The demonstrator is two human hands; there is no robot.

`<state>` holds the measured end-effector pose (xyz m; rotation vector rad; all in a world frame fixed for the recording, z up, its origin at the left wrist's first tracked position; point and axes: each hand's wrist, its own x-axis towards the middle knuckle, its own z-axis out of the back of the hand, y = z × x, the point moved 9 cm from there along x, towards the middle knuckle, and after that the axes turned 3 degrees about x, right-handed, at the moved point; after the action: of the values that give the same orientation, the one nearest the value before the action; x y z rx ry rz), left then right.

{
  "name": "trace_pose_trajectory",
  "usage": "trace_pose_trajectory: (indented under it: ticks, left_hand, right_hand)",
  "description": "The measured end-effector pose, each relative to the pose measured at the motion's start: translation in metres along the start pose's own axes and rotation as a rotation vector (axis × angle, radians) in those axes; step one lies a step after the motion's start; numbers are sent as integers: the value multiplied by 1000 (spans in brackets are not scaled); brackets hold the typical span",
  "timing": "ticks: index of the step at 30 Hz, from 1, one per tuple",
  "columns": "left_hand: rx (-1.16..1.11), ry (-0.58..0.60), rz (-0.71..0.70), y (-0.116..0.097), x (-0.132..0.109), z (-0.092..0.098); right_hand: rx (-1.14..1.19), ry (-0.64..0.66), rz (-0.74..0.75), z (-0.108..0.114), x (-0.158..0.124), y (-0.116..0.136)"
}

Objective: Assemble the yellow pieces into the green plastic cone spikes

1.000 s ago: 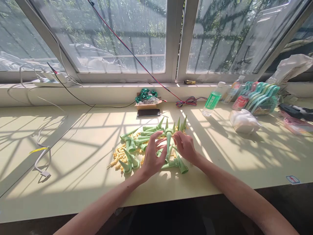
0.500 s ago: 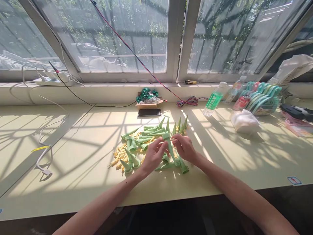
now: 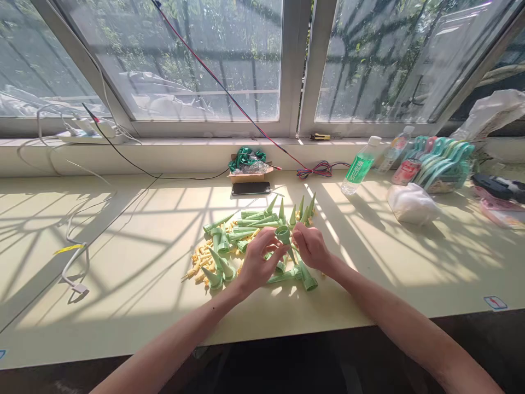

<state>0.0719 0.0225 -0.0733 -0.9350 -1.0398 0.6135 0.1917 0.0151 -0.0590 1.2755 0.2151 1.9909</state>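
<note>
My left hand (image 3: 261,256) grips a green plastic watering spike (image 3: 282,233) between thumb and fingers. The round hollow end of that spike faces up toward me and its tapered tip points down. Close by its right side is my right hand (image 3: 310,246), with curled fingers pressed together; whatever they may hold is hidden. Beneath and around both hands lie more green spikes (image 3: 258,220), several of them standing on their wide ends. Small yellow plastic pieces (image 3: 200,257) are heaped on the left of the pile, and others show behind my right hand.
Behind the pile are a phone (image 3: 251,188) and a small cardboard box (image 3: 248,177) holding green material. A bottle with a green label (image 3: 359,167), a can (image 3: 406,172) and a white bundle (image 3: 412,203) stand to the right. A white cable (image 3: 69,235) lies at the left.
The spike in my left hand has tilted, so its hollow end now faces up toward me. My right hand has curled tighter beside it.
</note>
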Motion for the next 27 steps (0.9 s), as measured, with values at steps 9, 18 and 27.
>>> trace_pose_trajectory:
  ticks: [9, 18, 27]
  left_hand:
    - [228, -16, -132, -8, 0, 3]
    - [440, -49, -226, -11, -3, 6]
    - [112, -139, 33, 1, 2, 15]
  right_hand:
    - [-18, -2, 35, 1, 1, 5]
    - [-52, -38, 108, 4, 1, 13]
    - [-61, -128, 84, 10, -1, 10]
